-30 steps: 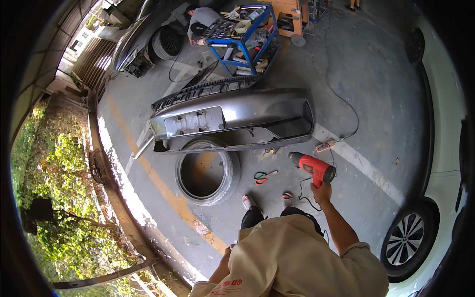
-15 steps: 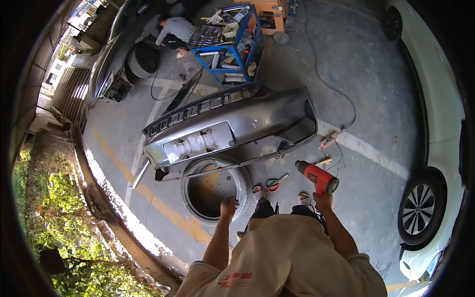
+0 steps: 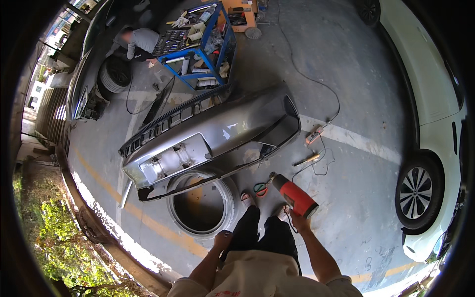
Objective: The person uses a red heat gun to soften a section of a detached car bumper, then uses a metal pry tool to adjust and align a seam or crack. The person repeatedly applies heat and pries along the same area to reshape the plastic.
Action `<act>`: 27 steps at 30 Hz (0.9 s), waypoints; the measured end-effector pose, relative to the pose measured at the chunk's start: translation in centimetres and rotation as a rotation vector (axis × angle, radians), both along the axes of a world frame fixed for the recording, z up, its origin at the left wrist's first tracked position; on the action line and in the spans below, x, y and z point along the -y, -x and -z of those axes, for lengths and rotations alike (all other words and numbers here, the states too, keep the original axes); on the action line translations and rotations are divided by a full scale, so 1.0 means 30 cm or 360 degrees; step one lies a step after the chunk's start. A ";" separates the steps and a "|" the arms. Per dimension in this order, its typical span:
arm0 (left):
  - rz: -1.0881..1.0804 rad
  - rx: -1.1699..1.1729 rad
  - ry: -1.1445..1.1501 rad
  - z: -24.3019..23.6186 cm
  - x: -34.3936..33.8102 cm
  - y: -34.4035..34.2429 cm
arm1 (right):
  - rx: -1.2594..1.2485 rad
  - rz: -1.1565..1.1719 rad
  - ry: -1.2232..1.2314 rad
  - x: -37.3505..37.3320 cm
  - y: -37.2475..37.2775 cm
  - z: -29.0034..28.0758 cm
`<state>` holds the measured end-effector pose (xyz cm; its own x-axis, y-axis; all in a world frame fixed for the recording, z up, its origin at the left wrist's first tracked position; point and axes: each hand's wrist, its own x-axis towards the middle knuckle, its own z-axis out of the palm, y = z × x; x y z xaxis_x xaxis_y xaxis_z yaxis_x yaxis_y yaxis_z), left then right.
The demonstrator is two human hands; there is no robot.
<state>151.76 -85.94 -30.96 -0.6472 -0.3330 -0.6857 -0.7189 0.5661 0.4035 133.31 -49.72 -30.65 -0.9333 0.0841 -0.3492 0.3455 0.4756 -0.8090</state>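
Note:
My right hand (image 3: pixel 300 221) grips a red heat gun (image 3: pixel 293 194), whose black cord trails to an orange power strip (image 3: pixel 313 135). My left hand (image 3: pixel 222 239) is closed beside my left thigh; what it holds, if anything, I cannot make out. A silver-grey car bumper (image 3: pixel 245 116) with a white patch in its recess lies ahead, its lower edge over a tire (image 3: pixel 225 207). Green-and-red scissors (image 3: pixel 261 189) lie near my feet, partly behind the heat gun's nozzle. A yellow-handled tool (image 3: pixel 308 158) rests on the floor right of them.
A white car (image 3: pixel 430 89) lines the right side. A blue tool cart (image 3: pixel 208 59) and an orange cart (image 3: pixel 243 15) stand behind the bumper. Another person (image 3: pixel 143 42) crouches by a dark car (image 3: pixel 86 74) at back left. A low ledge (image 3: pixel 74 198) and plants border the left.
The view has shifted, bringing more of my legs in. My left hand came up beside the tire and stays closed. The heat gun has swung, its barrel now angled further forward.

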 end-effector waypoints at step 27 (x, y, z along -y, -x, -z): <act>0.0728 -0.1648 0.0542 0.380 0.029 1.083 | -0.1005 -0.0060 0.0432 0.152 0.130 0.660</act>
<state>119.28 -86.81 -42.37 -0.9490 0.0098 0.3150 0.1596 0.8769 0.4535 129.43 -54.29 -50.47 -0.9654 0.0337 0.2585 -0.2442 0.2299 -0.9421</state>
